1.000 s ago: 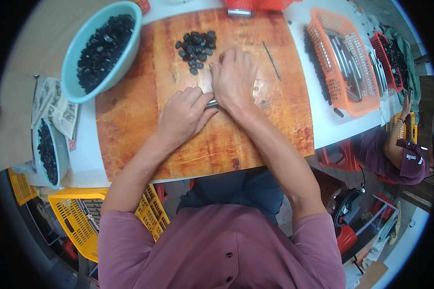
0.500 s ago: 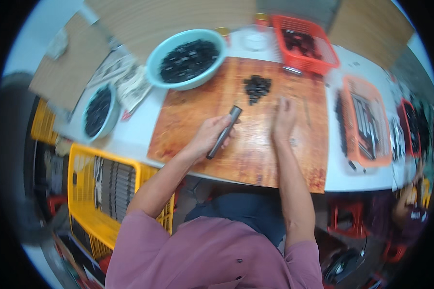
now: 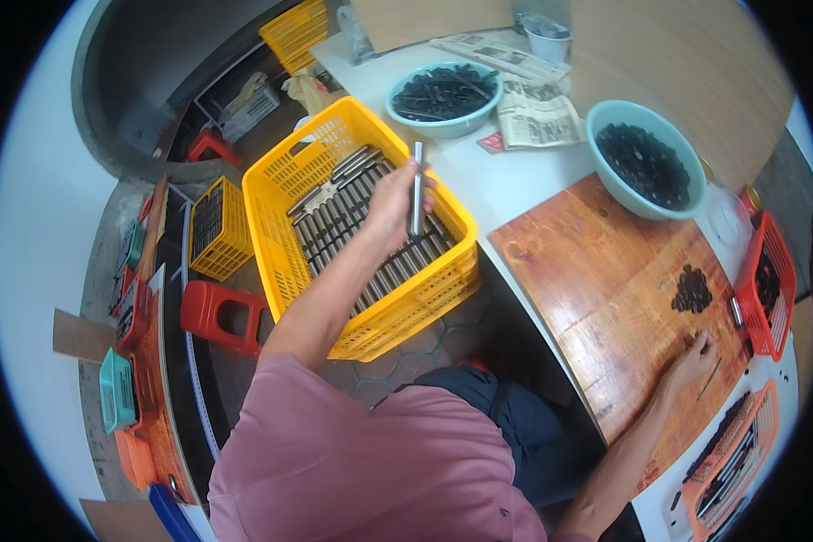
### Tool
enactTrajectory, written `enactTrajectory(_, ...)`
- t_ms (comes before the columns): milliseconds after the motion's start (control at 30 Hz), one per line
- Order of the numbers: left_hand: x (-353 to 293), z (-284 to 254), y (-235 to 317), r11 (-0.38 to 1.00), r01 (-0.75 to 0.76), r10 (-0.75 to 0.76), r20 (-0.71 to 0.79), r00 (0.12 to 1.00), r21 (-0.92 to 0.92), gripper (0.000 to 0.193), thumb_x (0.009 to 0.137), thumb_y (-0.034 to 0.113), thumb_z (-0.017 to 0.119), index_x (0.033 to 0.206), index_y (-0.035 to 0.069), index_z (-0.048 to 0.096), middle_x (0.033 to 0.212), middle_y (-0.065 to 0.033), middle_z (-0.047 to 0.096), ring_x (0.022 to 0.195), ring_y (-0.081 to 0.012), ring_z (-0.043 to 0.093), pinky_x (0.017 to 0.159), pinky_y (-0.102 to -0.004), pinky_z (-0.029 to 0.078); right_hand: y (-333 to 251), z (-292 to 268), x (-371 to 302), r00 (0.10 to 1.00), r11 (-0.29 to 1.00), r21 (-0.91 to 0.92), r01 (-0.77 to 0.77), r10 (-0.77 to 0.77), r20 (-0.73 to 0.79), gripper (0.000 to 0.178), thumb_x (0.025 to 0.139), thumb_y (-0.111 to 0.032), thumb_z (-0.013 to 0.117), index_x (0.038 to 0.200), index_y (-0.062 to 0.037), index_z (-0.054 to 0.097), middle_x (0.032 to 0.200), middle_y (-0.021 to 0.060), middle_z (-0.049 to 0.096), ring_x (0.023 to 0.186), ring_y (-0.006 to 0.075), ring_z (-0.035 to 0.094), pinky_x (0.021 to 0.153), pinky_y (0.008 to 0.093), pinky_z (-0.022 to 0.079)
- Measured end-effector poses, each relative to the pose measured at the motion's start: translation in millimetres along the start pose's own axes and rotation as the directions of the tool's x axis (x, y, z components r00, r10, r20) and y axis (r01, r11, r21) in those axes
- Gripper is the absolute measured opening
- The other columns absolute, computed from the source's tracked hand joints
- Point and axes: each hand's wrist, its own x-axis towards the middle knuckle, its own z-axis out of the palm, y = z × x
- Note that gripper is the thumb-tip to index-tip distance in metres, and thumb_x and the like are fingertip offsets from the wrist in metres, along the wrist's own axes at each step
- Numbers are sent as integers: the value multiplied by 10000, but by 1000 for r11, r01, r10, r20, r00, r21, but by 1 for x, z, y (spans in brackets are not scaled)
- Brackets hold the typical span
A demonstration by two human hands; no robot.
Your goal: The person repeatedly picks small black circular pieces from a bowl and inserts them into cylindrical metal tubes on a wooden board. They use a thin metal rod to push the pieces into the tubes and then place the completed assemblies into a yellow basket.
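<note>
My left hand (image 3: 392, 206) is wrapped round a short metal tube (image 3: 417, 200), held upright over the yellow crate (image 3: 285, 266). Rows of similar grey tubes (image 3: 330, 237) lie stacked in that crate, some hidden behind my hand and forearm. On the wooden board (image 3: 574, 262) rests my right hand (image 3: 691, 363), its fingers drawn together; whatever may be between them is too small to make out. A pile of small black pieces (image 3: 692, 291) lies just beyond my right hand. Beside the hand is a thin dark stick (image 3: 709, 379).
Two light-blue basins, one large (image 3: 646, 210) and one smaller (image 3: 444, 128), hold black parts. Newspaper (image 3: 537, 113) lies between them. At the right stand a red basket (image 3: 790, 298) and an orange basket (image 3: 693, 497). A red stool (image 3: 210, 316) stands left of the crate.
My view has swung left toward the yellow crate. My left hand has carried the tube from above the board to over the crate. My right hand stays at the board.
</note>
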Motion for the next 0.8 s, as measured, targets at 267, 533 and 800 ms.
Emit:
enactTrajectory(267,116,-178,-83,949,73,-195,-386,902,-307,207,1034,122,538,1125,-61,505,961,-166,576,787,-291,626,713,-440,583,16,2,8,999,999,-25,36,-35,40,286,1024,-242,592,933,29,602,860,67,569,783,152,557,752,306,537)
enactTrajectory(533,164,-259,-128,889,-6,-271,-537,799,-458,264,1030,67,532,1233,-90,472,1048,-161,554,848,-289,616,716,-414,587,38,-18,20,995,983,-159,93,-88,43,265,1010,-229,615,883,1,580,832,41,563,781,142,525,712,295,464)
enactTrajectory(800,192,-319,-135,885,-77,-295,-680,671,-460,404,992,58,610,1360,-46,478,1296,-189,565,1151,-318,601,995,-450,526,35,-24,23,990,908,-398,134,-109,85,332,1004,-227,607,989,105,620,925,173,630,860,263,580,822,380,476)
